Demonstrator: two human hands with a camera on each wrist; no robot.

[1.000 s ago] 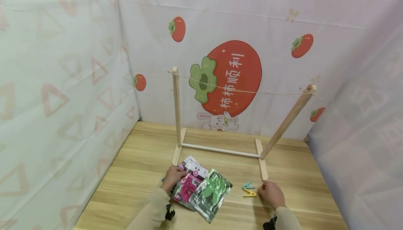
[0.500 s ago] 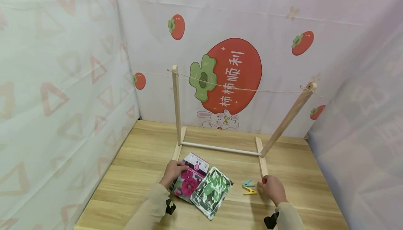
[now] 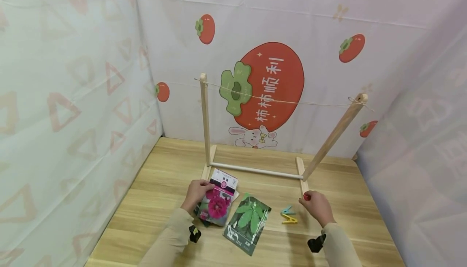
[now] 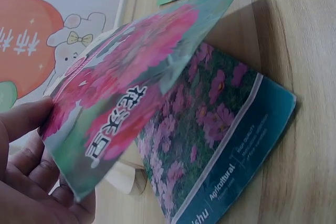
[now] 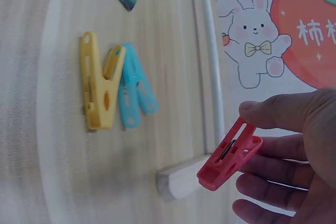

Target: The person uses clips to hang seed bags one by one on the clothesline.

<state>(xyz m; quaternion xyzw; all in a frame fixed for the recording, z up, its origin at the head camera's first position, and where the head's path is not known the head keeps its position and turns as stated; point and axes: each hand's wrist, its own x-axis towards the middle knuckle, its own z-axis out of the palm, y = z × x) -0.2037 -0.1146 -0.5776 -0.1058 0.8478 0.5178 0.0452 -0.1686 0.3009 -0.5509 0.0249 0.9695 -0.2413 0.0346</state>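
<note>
My left hand [image 3: 198,194] pinches the edge of a seed packet with a magenta flower [image 3: 217,206], held raised and tilted in the left wrist view. Beneath it lies a second packet with small pink flowers and a teal band [image 4: 231,145]. To the right, a green-leaf seed packet [image 3: 249,223] lies flat on the table. My right hand [image 3: 318,207] holds a red clothespin [image 5: 230,156] between thumb and fingers, above the table. Beside that hand rest a yellow clothespin [image 5: 97,90] and a blue clothespin [image 5: 134,87], touching each other.
A wooden stand rises behind the packets, with a left post [image 3: 205,121], a right post [image 3: 335,137] and a white crossbar [image 3: 255,170]. A thin string [image 3: 281,101] spans the post tops. Printed fabric walls [image 3: 175,48] enclose the wooden table [image 3: 146,181].
My left hand has lifted the magenta-flower packet off the pile, slightly up and left, and it has come apart from the green-leaf packet. My right hand has moved slightly forward with the red clothespin.
</note>
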